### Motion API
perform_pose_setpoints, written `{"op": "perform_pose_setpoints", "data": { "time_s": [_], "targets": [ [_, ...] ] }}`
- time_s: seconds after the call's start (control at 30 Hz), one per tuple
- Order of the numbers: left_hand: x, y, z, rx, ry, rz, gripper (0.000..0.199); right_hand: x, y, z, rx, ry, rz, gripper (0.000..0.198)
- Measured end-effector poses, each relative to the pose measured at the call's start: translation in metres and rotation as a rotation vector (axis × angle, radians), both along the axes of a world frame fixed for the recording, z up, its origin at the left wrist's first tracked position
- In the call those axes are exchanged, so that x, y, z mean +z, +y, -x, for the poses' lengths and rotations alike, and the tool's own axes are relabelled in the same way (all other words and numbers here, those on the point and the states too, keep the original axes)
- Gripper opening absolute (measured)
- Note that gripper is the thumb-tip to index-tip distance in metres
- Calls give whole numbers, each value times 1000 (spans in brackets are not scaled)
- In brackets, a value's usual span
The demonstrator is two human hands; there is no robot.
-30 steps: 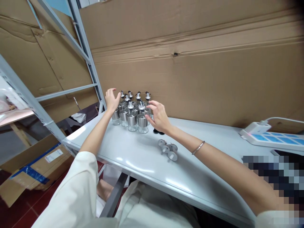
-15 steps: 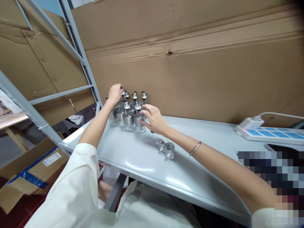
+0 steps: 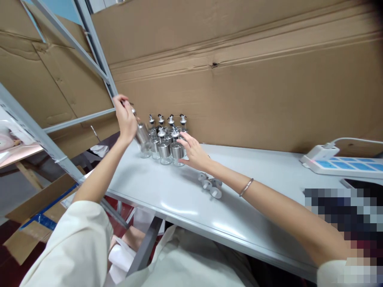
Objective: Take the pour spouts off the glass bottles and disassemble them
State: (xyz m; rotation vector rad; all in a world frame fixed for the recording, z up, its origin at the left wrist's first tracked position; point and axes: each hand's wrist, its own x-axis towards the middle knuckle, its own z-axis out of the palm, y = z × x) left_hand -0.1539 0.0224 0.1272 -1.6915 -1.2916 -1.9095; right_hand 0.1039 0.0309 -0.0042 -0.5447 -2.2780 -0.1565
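Observation:
My left hand (image 3: 125, 119) is closed around the upper part of an oil dispenser bottle (image 3: 143, 134) with a metal sleeve. That bottle is tilted and raised at the left end of the group, slightly blurred. Behind and beside it, several glass oil bottles (image 3: 164, 150) with steel sleeves stand upright close together, some carrying silver pour spouts with black levers. My right hand (image 3: 194, 153) has its fingers apart beside the front right bottle (image 3: 177, 151); whether the fingertips touch it I cannot tell. Several small silver disc-shaped pieces (image 3: 215, 192) lie below my right wrist.
The bottles stand on a glossy grey table (image 3: 143, 181) against a cardboard wall (image 3: 239, 91). A metal rack post (image 3: 103, 59) rises at the left. On the right lie a power strip (image 3: 353, 165) and a plugged-in charger (image 3: 323, 153). An open cardboard box (image 3: 28, 243) sits lower left.
My left hand has moved left and up from the back of the group, bringing a bottle out tilted. My right hand has stayed beside the front right bottle.

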Motion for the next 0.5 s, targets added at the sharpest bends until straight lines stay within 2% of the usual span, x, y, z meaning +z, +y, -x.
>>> {"op": "perform_pose_setpoints", "data": {
  "time_s": [0.1, 0.2, 0.3, 0.4, 0.5],
  "targets": [
    [-52, -3, -4, -54, -39, 76, 27, -1, 4, 2, -12, 97, 125, 94],
    [-85, 7, -4, -44, -60, 65, 31, 0, 9, 5, -40, 208, 302, 103],
    [-100, 21, -2, 13, -9, 29, 33, -4, 17, 6, -76, 268, 505, 113],
    [-107, 34, -1, 74, 69, -13, 33, -17, 27, 9, -117, 271, 696, 125],
    [-110, 41, -1, 151, 89, -6, 31, -34, 37, 15, -140, 297, 714, 124]
  ]
}}
